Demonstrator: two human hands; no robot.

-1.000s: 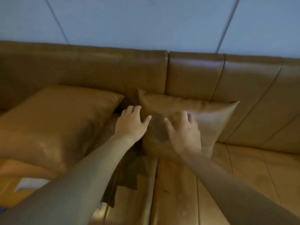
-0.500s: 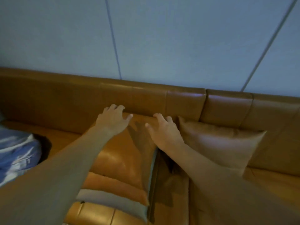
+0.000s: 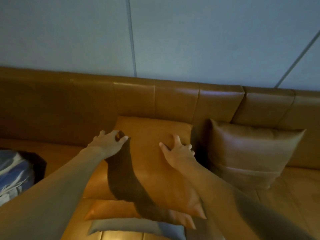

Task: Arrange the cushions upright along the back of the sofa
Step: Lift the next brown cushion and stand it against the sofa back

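A large orange-brown leather cushion (image 3: 152,153) leans back against the sofa back (image 3: 135,99). My left hand (image 3: 109,142) hovers at its upper left edge, fingers curled and spread. Resting on its upper right part is my right hand (image 3: 178,151), fingers apart and pressing the surface. To the right a darker brown cushion (image 3: 249,153) stands upright against the backrest. Under the big cushion lie another orange cushion (image 3: 110,211) and a grey one (image 3: 131,228), both flat on the seat.
A blue and white bundle of fabric (image 3: 13,175) lies on the seat at the far left. The leather seat (image 3: 290,196) stretches out to the right. A pale blue panelled wall (image 3: 173,40) rises behind the sofa.
The view has turned left from the brown cushion. Both hands went from that cushion to the large orange one, which now leans against the backrest, with my hands lower on its face.
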